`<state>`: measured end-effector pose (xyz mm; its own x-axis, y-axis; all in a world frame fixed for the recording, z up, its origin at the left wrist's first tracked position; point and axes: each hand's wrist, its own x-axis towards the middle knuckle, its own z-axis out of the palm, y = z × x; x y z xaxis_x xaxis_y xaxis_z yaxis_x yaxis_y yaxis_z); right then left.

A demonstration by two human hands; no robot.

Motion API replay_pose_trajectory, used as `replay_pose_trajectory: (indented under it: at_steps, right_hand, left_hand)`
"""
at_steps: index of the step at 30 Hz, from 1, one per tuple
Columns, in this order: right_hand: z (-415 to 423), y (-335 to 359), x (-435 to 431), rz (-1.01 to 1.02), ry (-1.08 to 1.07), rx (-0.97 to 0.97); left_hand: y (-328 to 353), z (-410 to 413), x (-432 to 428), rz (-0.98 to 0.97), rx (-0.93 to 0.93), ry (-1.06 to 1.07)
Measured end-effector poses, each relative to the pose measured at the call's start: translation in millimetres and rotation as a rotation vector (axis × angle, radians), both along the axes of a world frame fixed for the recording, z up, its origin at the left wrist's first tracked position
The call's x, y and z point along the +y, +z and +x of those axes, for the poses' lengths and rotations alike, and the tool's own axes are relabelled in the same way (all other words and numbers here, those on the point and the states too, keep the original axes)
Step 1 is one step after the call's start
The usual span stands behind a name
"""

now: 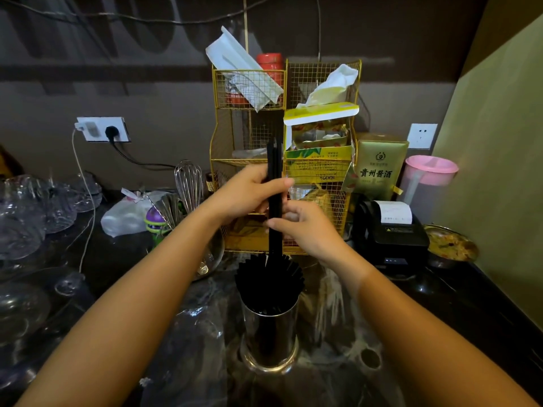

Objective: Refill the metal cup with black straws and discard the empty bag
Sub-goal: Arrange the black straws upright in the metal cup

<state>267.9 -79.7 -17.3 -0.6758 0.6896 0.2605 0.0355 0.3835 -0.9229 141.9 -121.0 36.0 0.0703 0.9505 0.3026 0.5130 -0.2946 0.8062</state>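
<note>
A shiny metal cup [269, 336] stands on the dark counter near me, with black straws [269, 277] fanned out around its rim. Above it I hold a thin upright bundle of black straws [274, 160], its lower end reaching down among the straws in the cup. My left hand [249, 192] grips the bundle near its middle. My right hand [305, 227] pinches it just below. A clear plastic bag [188, 342] lies flat on the counter left of the cup.
A gold wire rack [249, 136] full of packets stands right behind the straws. A receipt printer [390, 230] and pink-lidded jug [426, 183] are at right. Glassware [26, 218], a whisk [189, 183] and a power cord [85, 201] crowd the left.
</note>
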Motion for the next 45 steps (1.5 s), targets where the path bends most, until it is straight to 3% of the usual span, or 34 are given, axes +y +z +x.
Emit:
replay_pose_trajectory:
  at_steps: [5,12,18,23,30,34,40,45]
  right_hand:
    - [-2.6,2.2,5.6,0.076,-0.025,0.001]
    - [-2.6,-36.2,8.7,-0.037,0.016,-0.12]
    - [-1.3,-50.8,6.1,-0.097,0.009,-0.195]
    - [-0.7,-52.4,3.4,-0.099,-0.007,-0.229]
    - [2.0,-38.6,2.1,-0.08,-0.092,-0.097]
    - [7.4,-38.3,2.4,0.048,-0.121,-0.09]
    - [9.5,-45.1,2.3,0.289,-0.141,-0.23]
    - [14.1,-52.9,4.4,0.339,-0.103,-0.435]
  left_hand:
    - [1.8,-0.7,-0.1,0.053,-0.027,0.023]
    - [-27.3,-7.3,3.8,-0.18,0.008,-0.015]
    - [-33.0,-9.0,1.2,0.056,0.032,0.121]
    - [-47.2,-5.7,0.1,0.075,0.156,0.205]
    - [-63.6,1.8,-5.1,0.105,0.283,0.168]
    - [-71.8,3.6,-5.2,0.103,0.392,0.155]
    - [-87.5,4.1,0.4,0.155,0.736,0.191]
    - [-101.4,5.4,0.7,0.093,0.761,0.148]
